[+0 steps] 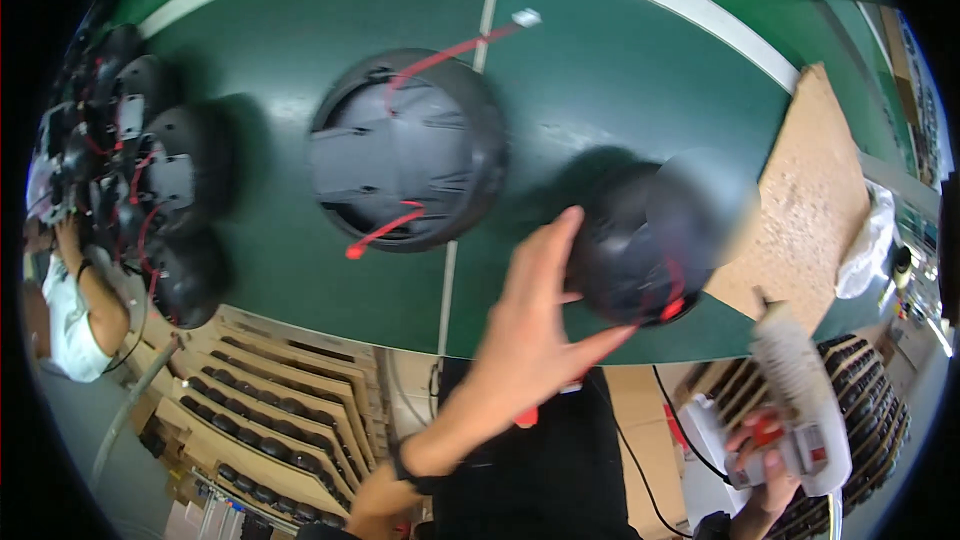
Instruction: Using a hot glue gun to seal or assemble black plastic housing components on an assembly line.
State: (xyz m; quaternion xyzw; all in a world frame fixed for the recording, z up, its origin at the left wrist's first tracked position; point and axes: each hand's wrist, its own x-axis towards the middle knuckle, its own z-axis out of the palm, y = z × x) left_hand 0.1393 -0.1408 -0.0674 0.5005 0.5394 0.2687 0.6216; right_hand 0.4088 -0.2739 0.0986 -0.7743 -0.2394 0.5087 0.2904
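Note:
My left hand [535, 325] reaches over the table's near edge. Its fingers and thumb cup the left side of a black round housing [625, 245], from which a red wire with a red connector [675, 308] comes out. A grey blur covers that housing's upper right. To its left lies a second black round housing [410, 155], showing a ribbed inner face and red wires; one wire ends in a white connector [526, 18]. Low on the right, my right hand [765, 465] is closed round the handle of a white hot glue gun [800, 390], its nozzle pointing up.
A green table [560, 80] bears several more black housings [190, 175] piled at far left. Beside them another person's arm [95, 305] reaches in. A brown board [805, 205] and white plastic [868, 245] lie at right. Racks of black parts [270, 420] stand below.

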